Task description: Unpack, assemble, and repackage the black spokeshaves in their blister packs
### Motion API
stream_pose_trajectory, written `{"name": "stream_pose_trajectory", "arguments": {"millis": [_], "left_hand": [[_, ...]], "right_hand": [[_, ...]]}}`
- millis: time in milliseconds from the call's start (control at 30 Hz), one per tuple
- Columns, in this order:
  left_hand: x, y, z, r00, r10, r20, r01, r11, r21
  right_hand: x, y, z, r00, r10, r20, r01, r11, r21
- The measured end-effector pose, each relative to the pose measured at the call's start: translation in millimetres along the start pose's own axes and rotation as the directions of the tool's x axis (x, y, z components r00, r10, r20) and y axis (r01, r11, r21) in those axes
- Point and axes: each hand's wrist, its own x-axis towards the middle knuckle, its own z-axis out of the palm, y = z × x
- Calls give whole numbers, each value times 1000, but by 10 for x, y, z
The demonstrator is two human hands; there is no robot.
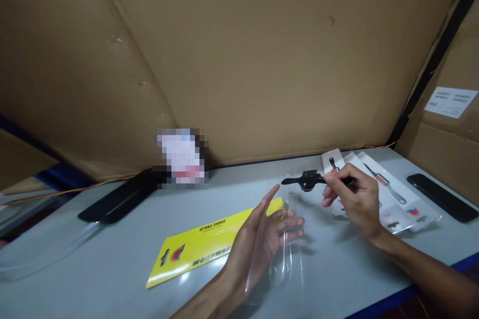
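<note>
My right hand (357,199) is closed around one handle of a black spokeshave (307,180), raised over the table with its other handle pointing left. My left hand (258,239) is just left of and below the tool, thumb stretched up and fingers spread. A clear plastic blister shell (286,259) lies in front of its palm and fingers; I cannot tell whether the hand grips it. Beneath and behind this hand lies a yellow backing card (194,246) printed "SPOKE SHAVE", partly covered by the hand and the plastic.
Several packaged tools on white cards (392,189) overlap at the right. Beyond them lies a black flat object (443,197). Another long black object (119,199) and a blurred pale packet (183,159) are at the back left. Cardboard walls (262,60) enclose the grey table (112,269).
</note>
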Motion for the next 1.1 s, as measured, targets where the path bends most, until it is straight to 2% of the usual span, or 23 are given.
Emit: {"name": "stream_pose_trajectory", "arguments": {"millis": [100,200,267,300,367,433,500,600,767,867,933,1033,1100], "left_hand": [[2,20,12,999,-29,-12,29,999,-41],[8,49,25,997,-73,-21,71,994,-85],[13,59,37,993,-111,-45,106,988,-112],[16,60,44,991,-126,-55,118,985,-127],[19,55,58,989,-137,-53,126,977,-174],[19,48,63,990,-136,-31,125,963,-240],[17,44,52,988,-155,-10,146,945,-293],[20,45,10,981,-195,11,189,934,-303],[41,53,-27,987,-157,35,160,940,-300],[33,63,-1,984,-178,1,167,923,-346],[20,68,13,989,-149,-10,137,933,-333],[9,72,11,992,-123,31,127,949,-290],[17,80,2,989,-137,53,147,950,-275]], "right_hand": [[-24,11,-1,999,-23,39,23,1000,-20],[-18,34,-34,982,-53,183,60,998,-33],[-37,38,-40,934,-171,312,217,969,-120],[-57,36,-32,888,-268,374,352,919,-177],[-118,24,8,738,-469,486,635,727,-262],[-192,7,78,588,-578,566,799,524,-295],[-264,-11,163,510,-583,632,855,421,-302],[-349,-28,286,451,-546,706,888,356,-293],[-453,-1,412,404,-576,711,915,251,-316],[-500,27,436,417,-586,695,908,231,-349],[-498,33,420,424,-602,676,905,260,-337],[-411,25,334,443,-662,605,895,362,-259],[-307,31,243,530,-661,531,844,470,-258]]}}
